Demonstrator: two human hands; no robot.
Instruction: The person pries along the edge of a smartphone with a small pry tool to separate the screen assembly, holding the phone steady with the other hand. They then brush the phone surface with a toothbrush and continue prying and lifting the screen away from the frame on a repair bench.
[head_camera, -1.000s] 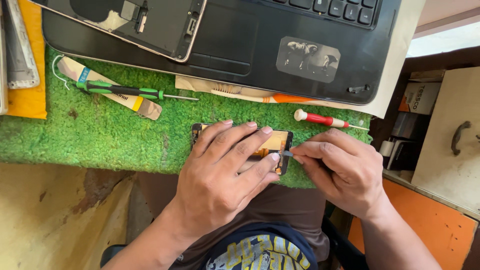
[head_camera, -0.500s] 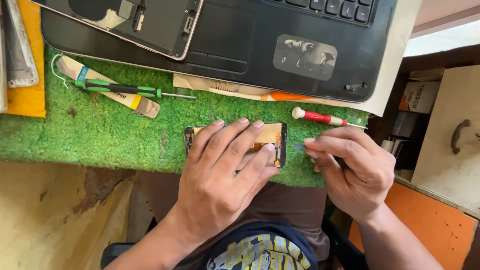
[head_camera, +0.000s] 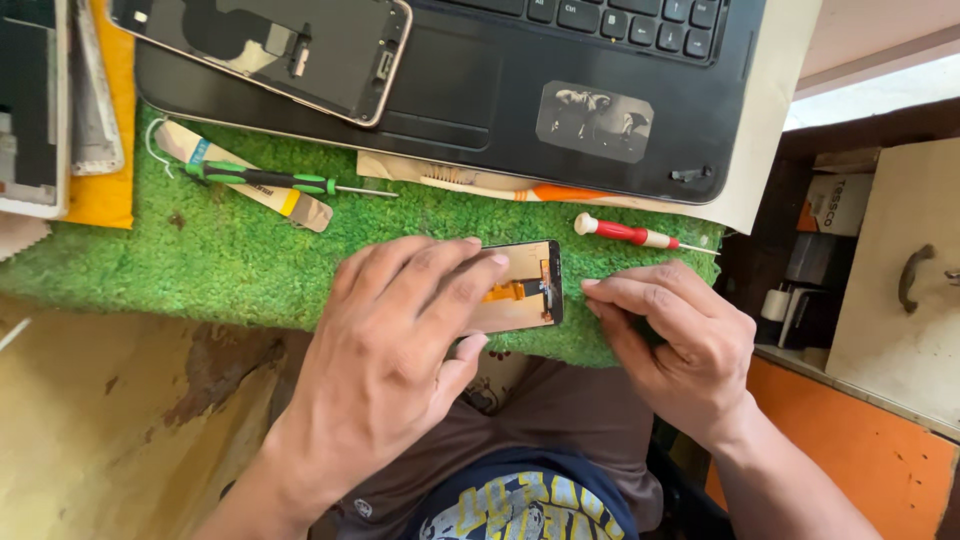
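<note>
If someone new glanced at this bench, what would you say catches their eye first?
Probably the bright green turf mat, with the left hand pressed flat over an opened phone part at its near edge. The right hand rests just beside it, and a black laptop fills the top, with a red-handled screwdriver below it.

The desk (head_camera: 110, 400) has a worn yellowish top with a dark stained patch, bare to the left of the left hand (head_camera: 390, 350). A green artificial-grass mat (head_camera: 220, 265) covers it under both hands. On the mat, the opened phone (head_camera: 520, 287) lies under the left hand's fingers, just left of the right hand (head_camera: 680, 340). Beyond the right hand lies a red-handled screwdriver (head_camera: 625, 232). Beyond the left hand lie a green-handled screwdriver (head_camera: 270, 180) across a flat pale stick (head_camera: 300, 205), an orange toothbrush (head_camera: 520, 190), and a black laptop (head_camera: 480, 90) carrying another opened phone (head_camera: 270, 45).
</note>
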